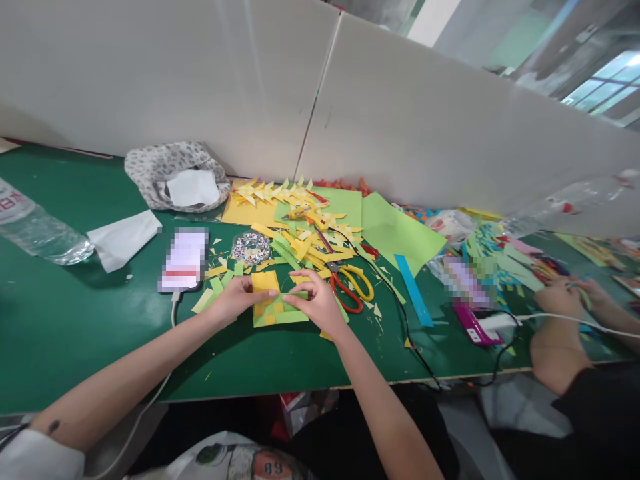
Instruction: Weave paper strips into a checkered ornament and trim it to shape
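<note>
Low over the green table, both my hands hold a piece woven from yellow and light green paper strips (270, 319). My left hand (239, 297) pinches its yellow left side between thumb and fingers. On the right, my right hand (320, 303) has thumb and fingers closed on a green strip of the same piece. Just beyond my right hand lie scissors (345, 285) with red and yellow handles. Behind the hands is a heap of cut yellow and green strips (300, 247), with a yellow glue gun (307, 215) on it.
A phone (184, 260) on a white cable lies left, near a water bottle (40, 227) and a patterned cloth bag (175, 175). Green sheets (400, 230) and a blue strip (414, 290) lie right. Further right, a co-worker's hands (565, 300) handle paper. A black cord crosses the table.
</note>
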{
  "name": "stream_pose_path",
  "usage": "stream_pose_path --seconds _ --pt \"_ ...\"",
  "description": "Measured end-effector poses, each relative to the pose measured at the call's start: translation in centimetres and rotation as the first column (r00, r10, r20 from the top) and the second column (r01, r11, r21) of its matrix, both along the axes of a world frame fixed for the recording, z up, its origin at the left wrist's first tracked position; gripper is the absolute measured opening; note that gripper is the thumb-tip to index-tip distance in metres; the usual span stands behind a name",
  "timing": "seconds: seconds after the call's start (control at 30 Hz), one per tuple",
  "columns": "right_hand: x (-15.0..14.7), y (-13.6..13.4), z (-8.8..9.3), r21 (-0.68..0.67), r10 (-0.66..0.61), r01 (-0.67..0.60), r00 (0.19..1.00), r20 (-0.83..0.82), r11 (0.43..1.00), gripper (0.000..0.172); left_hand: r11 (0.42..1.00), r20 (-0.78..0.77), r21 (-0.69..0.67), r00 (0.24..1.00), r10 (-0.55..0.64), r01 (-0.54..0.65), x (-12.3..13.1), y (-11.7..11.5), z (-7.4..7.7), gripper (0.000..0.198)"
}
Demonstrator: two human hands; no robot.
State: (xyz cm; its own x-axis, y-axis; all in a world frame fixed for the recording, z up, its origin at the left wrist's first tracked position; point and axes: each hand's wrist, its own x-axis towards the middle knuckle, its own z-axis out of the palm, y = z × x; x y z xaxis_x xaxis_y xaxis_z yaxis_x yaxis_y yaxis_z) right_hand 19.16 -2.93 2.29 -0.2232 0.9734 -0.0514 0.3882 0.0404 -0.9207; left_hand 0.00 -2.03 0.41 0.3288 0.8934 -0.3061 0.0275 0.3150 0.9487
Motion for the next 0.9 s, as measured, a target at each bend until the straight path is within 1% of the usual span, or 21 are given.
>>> stream_pose_path --seconds 0.2,0.33,0.43,0.53,0.6,0.67,0.73,0.83,0.9 --pt "0.04 0.11 -0.19 0.011 0.009 -0.009 1.000 0.001 1.000 0.043 1.000 0.007 0.003 1.000 0.018 -0.018 0.14 -0.01 0.04 0.030" --pt "-0.12 -0.04 -0.41 -0.022 0.023 -0.024 1.000 -0.007 0.999 0.048 0.999 -0.029 0.027 0.999 0.024 -0.024 0.27 -0.22 0.37 0.029" --pt "-0.33 -0.16 -0.53 -0.048 0.062 -0.063 0.998 -0.033 0.997 0.050 0.999 -0.083 0.038 0.996 0.019 -0.016 0.36 -0.40 0.69 0.030" --pt "-0.41 -0.13 -0.50 -0.064 0.080 -0.082 0.996 -0.035 0.995 0.049 0.999 -0.062 0.031 0.998 0.019 -0.017 0.35 -0.38 0.74 0.031" --pt "-0.32 -0.01 -0.42 -0.053 0.051 -0.053 0.998 -0.033 0.997 0.048 1.000 0.001 0.029 1.000 0.011 -0.011 0.30 -0.24 0.60 0.034" --pt "-0.15 0.15 -0.37 -0.028 -0.007 0.006 0.999 -0.048 1.000 0.046 1.000 0.059 0.026 0.998 0.000 -0.001 0.23 -0.06 0.40 0.038" --pt "0.05 0.28 -0.38 -0.006 -0.053 0.053 0.996 -0.068 0.999 0.045 1.000 0.085 0.003 0.996 -0.012 0.012 0.18 0.05 0.25 0.038" --pt "0.25 0.38 -0.46 -0.023 -0.054 0.053 0.995 -0.083 0.998 0.047 0.999 0.063 -0.003 0.997 -0.044 0.045 0.20 0.00 0.24 0.031" --pt "0.31 0.42 -0.50 -0.060 -0.048 0.042 0.994 -0.103 0.997 0.051 0.997 0.019 0.038 0.997 -0.070 0.069 0.27 -0.16 0.33 0.025"
